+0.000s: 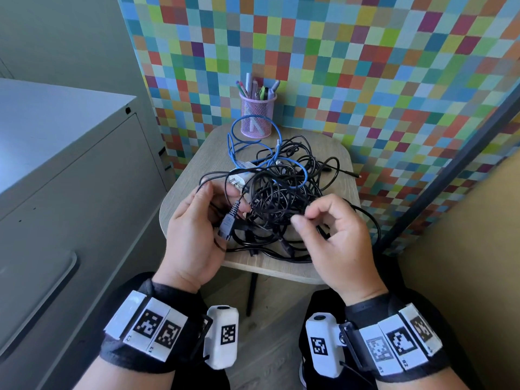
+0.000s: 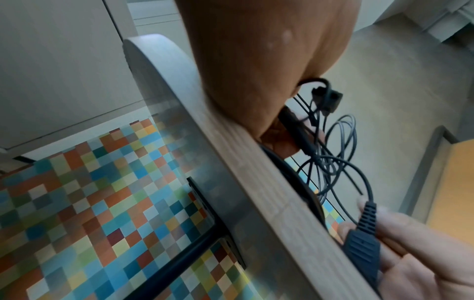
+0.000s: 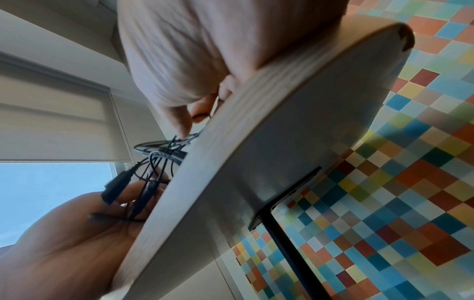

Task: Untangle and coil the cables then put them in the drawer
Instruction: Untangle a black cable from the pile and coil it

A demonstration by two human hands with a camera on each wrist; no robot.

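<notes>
A tangle of black cables (image 1: 281, 192) lies on a small wooden table (image 1: 191, 175), with a blue cable (image 1: 239, 144) looped through its far side. My left hand (image 1: 225, 199) holds a black plug (image 1: 228, 223) at the pile's near left edge; the plug (image 2: 364, 239) lies across my fingers (image 2: 415, 233), its cord running up into the tangle. My right hand (image 1: 302, 216) pinches a thin black strand between thumb and forefinger at the pile's near right side. From below, the right wrist view shows that pinch (image 3: 187, 125) and the plug (image 3: 115, 186).
A pink mesh pen holder (image 1: 257, 114) stands at the table's far edge. A grey drawer cabinet (image 1: 70, 192) stands on the left, with closed fronts and a recessed handle (image 1: 36, 291). A checkered wall (image 1: 337, 66) lies behind, and a dark diagonal bar (image 1: 450, 170) runs on the right.
</notes>
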